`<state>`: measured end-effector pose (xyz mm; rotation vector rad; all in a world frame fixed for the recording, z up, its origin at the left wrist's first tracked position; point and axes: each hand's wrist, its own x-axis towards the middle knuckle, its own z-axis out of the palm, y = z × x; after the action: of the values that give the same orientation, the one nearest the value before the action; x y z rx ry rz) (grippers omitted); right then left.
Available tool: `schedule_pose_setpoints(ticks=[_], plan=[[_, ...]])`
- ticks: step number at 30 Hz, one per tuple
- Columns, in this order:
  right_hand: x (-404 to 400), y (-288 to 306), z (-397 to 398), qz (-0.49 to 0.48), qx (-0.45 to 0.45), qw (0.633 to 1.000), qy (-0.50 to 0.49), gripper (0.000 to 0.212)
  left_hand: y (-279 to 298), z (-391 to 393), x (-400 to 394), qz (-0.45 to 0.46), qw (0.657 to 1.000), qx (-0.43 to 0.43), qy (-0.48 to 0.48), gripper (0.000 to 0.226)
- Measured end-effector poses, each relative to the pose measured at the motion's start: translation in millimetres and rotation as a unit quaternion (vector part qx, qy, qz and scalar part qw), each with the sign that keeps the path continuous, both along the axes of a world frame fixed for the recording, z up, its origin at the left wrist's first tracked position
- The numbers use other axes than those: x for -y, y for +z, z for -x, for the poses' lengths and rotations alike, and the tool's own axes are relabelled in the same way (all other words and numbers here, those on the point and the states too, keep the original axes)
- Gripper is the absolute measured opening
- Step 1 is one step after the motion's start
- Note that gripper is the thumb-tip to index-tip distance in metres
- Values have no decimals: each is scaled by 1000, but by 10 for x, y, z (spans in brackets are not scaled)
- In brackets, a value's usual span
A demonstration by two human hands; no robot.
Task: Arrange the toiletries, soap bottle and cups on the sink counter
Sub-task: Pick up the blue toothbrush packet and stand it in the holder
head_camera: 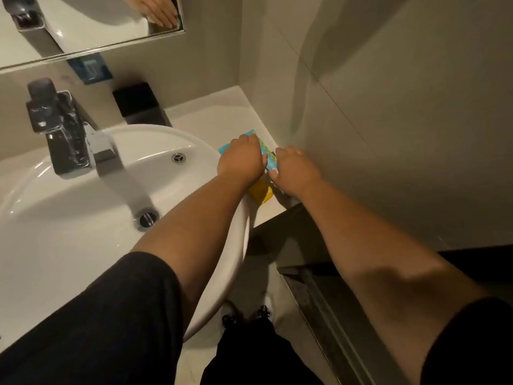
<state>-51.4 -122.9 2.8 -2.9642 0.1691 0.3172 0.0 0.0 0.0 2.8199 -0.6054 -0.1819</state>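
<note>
— On which side of the sink are the hands working?

— On the right side, over the narrow strip of white table that is running between the round basin and the grey wall. Both bare forearms are reaching forward from dark sleeves.

— What are the hands holding?

— Both are closing on a blue packet with a green-and-white pattern. The left hand is lying over its left part, fingers curled down around it. The right hand is pinching its right end between thumb and fingers. Each grip is closed on the packet; most of the packet is hiding under the hands, so whether it is resting on the table or lifting off it cannot be told.

— Is anything else sitting nearby?

— A yellow item is showing just below the hands, at the table's front edge, touching or nearly touching the basin rim. Its kind cannot be told. A black square box is standing at the back of the table against the wall, well apart from the hands.

— And the rest of the scene?

— A chrome tap is standing behind the basin on the left. A mirror is hanging above it, reflecting a hand. Shoes are showing on the floor below.
</note>
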Motion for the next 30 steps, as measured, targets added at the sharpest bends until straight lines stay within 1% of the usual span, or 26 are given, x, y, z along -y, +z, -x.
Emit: schedule_pose_setpoints(ticks=[3,7,10,12,17,19,22,24,27,30], plan=[[35,11,-101,-20,-16,999,-25,42,23,-92,131,10,996,-62,60,35],[21,-21,-243,-30,-41,997,-50,34,24,-186,319,44,981,-143,125,25],[-13,-71,-330,-20,-70,996,-60,30,-47,-267,374,45,965,-199,166,23],[-25,-111,-382,-13,-85,995,-58,29,-117,-293,393,39,957,-226,175,26],[-12,-183,-474,7,-94,994,-52,27,-224,-404,416,57,941,-259,212,24],[-10,-200,-496,5,-92,994,-52,26,-237,-435,423,74,932,-267,234,26],[-9,-256,-521,-21,-85,993,-74,24,-307,-452,408,108,914,-284,268,29],[-8,-289,-543,-55,-78,990,-103,24,-342,-458,385,119,907,-294,277,24],[2,-300,-593,-99,-65,983,-141,24,-358,-476,350,123,912,-283,270,19],[13,-279,-615,-117,-50,979,-156,27,-323,-482,326,142,923,-251,254,7]])
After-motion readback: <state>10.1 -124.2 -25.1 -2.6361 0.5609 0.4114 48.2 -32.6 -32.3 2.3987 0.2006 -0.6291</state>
